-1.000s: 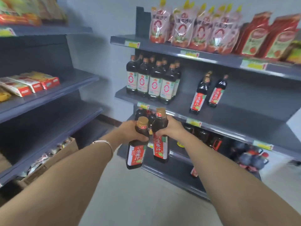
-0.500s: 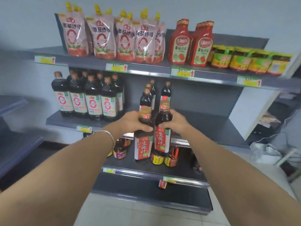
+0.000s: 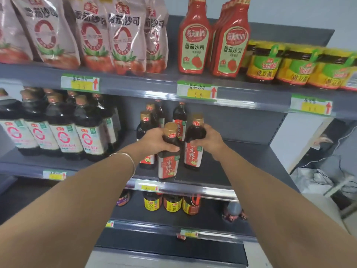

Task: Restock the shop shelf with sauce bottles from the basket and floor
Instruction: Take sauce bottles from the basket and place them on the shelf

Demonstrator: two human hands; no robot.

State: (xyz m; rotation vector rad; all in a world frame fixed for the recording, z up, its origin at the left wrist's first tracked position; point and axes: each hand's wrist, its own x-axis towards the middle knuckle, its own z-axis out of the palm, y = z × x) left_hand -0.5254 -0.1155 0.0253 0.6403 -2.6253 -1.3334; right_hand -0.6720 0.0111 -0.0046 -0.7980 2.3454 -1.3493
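Observation:
My left hand (image 3: pixel 154 141) grips the shoulder of a dark sauce bottle (image 3: pixel 168 165) with a red label and gold cap, its base at the front edge of the grey middle shelf (image 3: pixel 231 171). My right hand (image 3: pixel 209 140) grips a matching sauce bottle (image 3: pixel 193 154) that stands a little farther in, to the right. Behind them stand three same-type bottles (image 3: pixel 147 132) on the shelf.
Larger dark bottles with pink-ringed labels (image 3: pixel 63 132) fill the shelf's left part. Above are tomato sauce pouches (image 3: pixel 119 41), red ketchup bottles (image 3: pixel 195 45) and yellow-green jars (image 3: pixel 289 64). Small jars (image 3: pixel 172 203) sit on the lower shelf. Cables and boxes (image 3: pixel 328 180) lie at the right.
Both hands carried the two bottles up and forward from below shelf level onto the middle shelf, in front of the matching bottles. The view came closer to the shelf.

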